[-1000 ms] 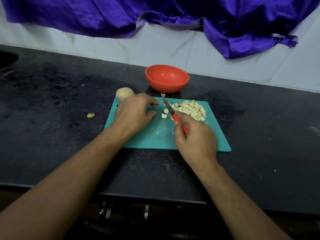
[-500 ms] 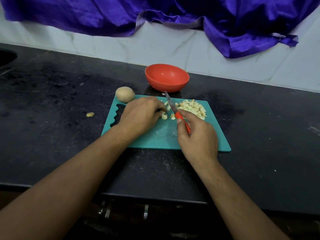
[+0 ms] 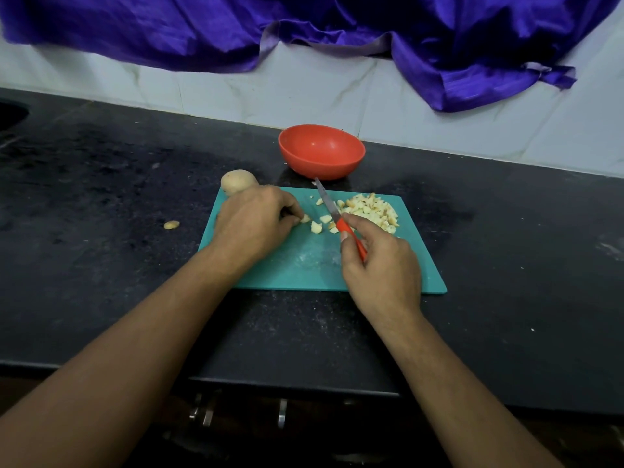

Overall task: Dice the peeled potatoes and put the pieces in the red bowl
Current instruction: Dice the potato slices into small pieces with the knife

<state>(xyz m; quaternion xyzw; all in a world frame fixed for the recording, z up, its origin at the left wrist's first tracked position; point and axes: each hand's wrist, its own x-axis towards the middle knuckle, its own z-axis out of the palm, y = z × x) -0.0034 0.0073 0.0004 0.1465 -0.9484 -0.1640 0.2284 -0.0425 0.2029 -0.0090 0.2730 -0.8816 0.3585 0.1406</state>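
The dicing is looking well advanced but the transfer is not begun; a heap of diced pieces (image 3: 369, 211) is lying on the far right part of the teal cutting board (image 3: 304, 268), with a few loose cubes (image 3: 317, 227) scattered between the hands, while the red bowl (image 3: 321, 151), standing on the desk (image 3: 101, 184) just beyond the board, is showing an empty interior; one whole potato (image 3: 238, 181) is waiting at the board's far left corner, uncut, and a small scrap (image 3: 171, 225) is lying on the desk to the left. The left hand (image 3: 251, 224) is curling knuckles-up on the board, its fingertips pinching a small potato bit (image 3: 305, 218); the right hand (image 3: 380, 265) is grasping the red-handled knife (image 3: 329, 207), blade pointing toward the bowl and angling down among the loose cubes.
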